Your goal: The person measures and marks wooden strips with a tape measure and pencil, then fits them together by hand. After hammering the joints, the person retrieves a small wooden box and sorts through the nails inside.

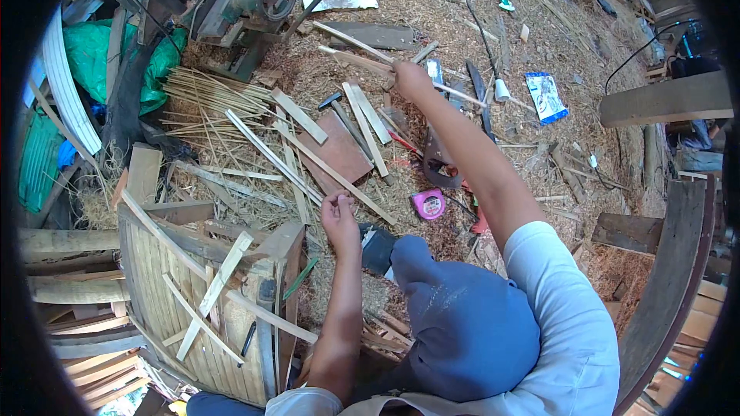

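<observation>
In the head view, two bare hands work over ground strewn with shavings. The right hand [414, 81], toward one o'clock, has its grip closed around thin wooden strips [356, 41]; two ends stick out toward its ten o'clock, and a pale length runs toward four. The left hand [340, 219] is curled near the middle; whether its grip is clamped on anything, I cannot tell. A long white strip [270, 152] ends just beside it, toward ten o'clock. One pink tape measure [428, 204] lies at its three o'clock, one hammer [331, 100] at twelve. Two crossed slats [224, 276] rest on slatted woodwork [150, 270] at eight o'clock.
</observation>
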A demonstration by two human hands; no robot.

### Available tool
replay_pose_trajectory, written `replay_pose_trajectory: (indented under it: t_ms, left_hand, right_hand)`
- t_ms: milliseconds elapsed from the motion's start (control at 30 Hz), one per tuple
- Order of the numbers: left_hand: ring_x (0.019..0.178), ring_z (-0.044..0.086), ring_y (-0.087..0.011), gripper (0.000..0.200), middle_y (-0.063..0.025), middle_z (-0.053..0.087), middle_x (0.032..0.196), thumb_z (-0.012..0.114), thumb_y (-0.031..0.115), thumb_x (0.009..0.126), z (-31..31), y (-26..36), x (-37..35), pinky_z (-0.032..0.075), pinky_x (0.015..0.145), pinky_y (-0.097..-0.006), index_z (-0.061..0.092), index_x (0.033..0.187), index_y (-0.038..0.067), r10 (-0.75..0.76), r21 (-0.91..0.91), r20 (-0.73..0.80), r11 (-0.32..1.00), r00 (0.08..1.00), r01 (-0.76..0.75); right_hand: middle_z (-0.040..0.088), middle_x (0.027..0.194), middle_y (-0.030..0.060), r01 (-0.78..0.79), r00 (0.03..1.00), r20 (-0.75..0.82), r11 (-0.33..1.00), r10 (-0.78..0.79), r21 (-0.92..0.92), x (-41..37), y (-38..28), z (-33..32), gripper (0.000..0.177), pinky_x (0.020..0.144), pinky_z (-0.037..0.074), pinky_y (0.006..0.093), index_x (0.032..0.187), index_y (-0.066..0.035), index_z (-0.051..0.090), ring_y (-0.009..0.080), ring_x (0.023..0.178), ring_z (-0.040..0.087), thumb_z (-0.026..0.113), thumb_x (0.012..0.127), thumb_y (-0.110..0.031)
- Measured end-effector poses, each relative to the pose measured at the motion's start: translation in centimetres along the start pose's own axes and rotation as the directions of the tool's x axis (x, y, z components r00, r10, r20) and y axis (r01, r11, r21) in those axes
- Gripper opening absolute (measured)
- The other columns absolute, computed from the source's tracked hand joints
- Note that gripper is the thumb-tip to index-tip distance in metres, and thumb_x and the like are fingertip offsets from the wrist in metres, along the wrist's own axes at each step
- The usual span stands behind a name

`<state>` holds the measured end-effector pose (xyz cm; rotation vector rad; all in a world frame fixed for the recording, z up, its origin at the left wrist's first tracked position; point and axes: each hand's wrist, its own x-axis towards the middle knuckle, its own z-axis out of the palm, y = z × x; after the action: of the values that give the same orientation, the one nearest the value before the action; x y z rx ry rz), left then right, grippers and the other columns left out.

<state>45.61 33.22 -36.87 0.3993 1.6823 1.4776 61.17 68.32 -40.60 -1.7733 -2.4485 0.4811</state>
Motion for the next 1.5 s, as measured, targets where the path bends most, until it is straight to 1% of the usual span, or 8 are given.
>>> replay_pose_trajectory:
  t_ms: [600, 867, 1033, 1100, 1233, 1267, 1367, 1500]
  left_hand:
    - [0.089, 0.062, -0.0085, 0.015, -0.0038, 0.067, 0.104, 0.057, 0.015, 0.108, 1.9, 1.8, 0.8, 0.049, 0.073, -0.023, 0.062, 0.115, 0.003, -0.027, -0.048, 0.001, 0.999, 1.0, 0.027]
    - [0.098, 0.064, -0.0115, 0.026, -0.0053, 0.069, 0.112, 0.059, 0.022, 0.109, 2.1, 0.4, 1.6, 0.051, 0.086, -0.0273, 0.064, 0.125, 0.003, 0.026, 0.093, 0.114, 0.995, 0.993, -0.036]
    - [0.114, 0.065, -0.0167, 0.044, -0.0123, 0.067, 0.132, 0.055, 0.026, 0.111, 5.4, 1.5, 1.1, 0.051, 0.094, -0.0285, 0.053, 0.149, 0.003, 0.124, 0.088, 0.367, 0.982, 0.922, -0.167]
    - [0.112, 0.068, -0.0181, 0.048, -0.0134, 0.067, 0.132, 0.054, 0.026, 0.111, 6.3, 3.4, 0.5, 0.054, 0.089, -0.0287, 0.047, 0.153, 0.004, -0.037, 0.001, 0.456, 0.999, 0.889, 0.041]
    - [0.072, 0.06, -0.0101, 0.042, -0.0078, 0.067, 0.102, 0.053, 0.022, 0.111, 7.0, 2.7, 0.3, 0.047, 0.059, -0.024, 0.042, 0.148, 0.006, -0.17, -0.061, 0.468, 0.973, 0.867, 0.224]
    - [0.065, 0.056, -0.0077, 0.039, -0.0059, 0.066, 0.095, 0.053, 0.021, 0.111, 6.7, 1.8, 0.4, 0.043, 0.054, -0.0229, 0.043, 0.145, 0.006, -0.166, -0.05, 0.442, 0.977, 0.882, 0.209]
    - [0.061, 0.043, -0.0043, 0.036, 0.001, 0.052, 0.082, 0.051, 0.018, 0.11, 5.6, 1.9, 0.1, 0.037, 0.05, -0.0212, 0.044, 0.143, 0.005, -0.158, -0.052, 0.339, 0.981, 0.927, 0.186]
    - [0.06, 0.043, -0.0039, 0.037, 0.0007, 0.054, 0.082, 0.052, 0.018, 0.11, 4.5, 1.7, -0.1, 0.034, 0.05, -0.0217, 0.043, 0.144, 0.006, -0.174, -0.04, 0.205, 0.982, 0.963, 0.186]
  right_hand:
    - [0.07, 0.104, 0.0253, 0.107, 0.979, -0.205, 0.86, -0.003, 0.499, -3.5, -2.2, -7.7, 0.029, 0.08, 0.056, 0.0499, 0.115, 0.0, 0.063, 0.0412, 0.094, 0.07, 0.056, 0.103, -0.026]
    - [0.07, 0.102, 0.0083, -0.155, 0.979, 0.185, 0.281, -0.086, 0.947, -5.4, -2.1, -9.7, 0.031, 0.084, 0.065, 0.0342, 0.134, 0.0, 0.063, 0.0186, 0.094, 0.071, 0.056, 0.109, -0.016]
    - [0.071, 0.106, 0.0139, -0.344, 0.937, 0.333, -0.101, -0.11, 0.934, -6.9, -5.3, -11.6, 0.029, 0.088, 0.066, 0.0399, 0.132, 0.001, 0.062, 0.0242, 0.099, 0.073, 0.056, 0.109, -0.015]
    - [0.069, 0.111, 0.0192, -0.363, 0.93, 0.347, -0.151, -0.123, 0.919, -7.4, -6.5, -10.9, 0.029, 0.09, 0.066, 0.0426, 0.13, 0.005, 0.058, 0.0294, 0.098, 0.074, 0.055, 0.109, -0.014]
    - [0.071, 0.106, 0.0125, -0.363, 0.927, 0.349, -0.093, -0.136, 0.927, -7.0, -6.4, -6.1, 0.035, 0.091, 0.063, 0.0464, 0.132, 0.0, 0.059, 0.0237, 0.102, 0.073, 0.062, 0.107, -0.024]
    - [0.071, 0.107, 0.0133, -0.233, 0.969, 0.245, 0.224, -0.03, 0.946, -6.1, -5.3, -4.3, 0.034, 0.089, 0.062, 0.0478, 0.13, -0.001, 0.061, 0.0254, 0.101, 0.073, 0.063, 0.105, -0.024]
    - [0.071, 0.107, 0.0159, 0.026, 0.992, -0.123, 0.902, 0.03, 0.43, -4.4, -1.1, 1.0, 0.031, 0.085, 0.058, 0.0516, 0.124, -0.004, 0.063, 0.0313, 0.098, 0.073, 0.066, 0.098, -0.02]
    - [0.072, 0.102, 0.0164, 0.051, 0.984, -0.163, 0.993, -0.068, -0.104, -5.2, 0.8, 2.1, 0.027, 0.086, 0.053, 0.0533, 0.11, -0.007, 0.069, 0.0342, 0.1, 0.072, 0.073, 0.085, -0.016]
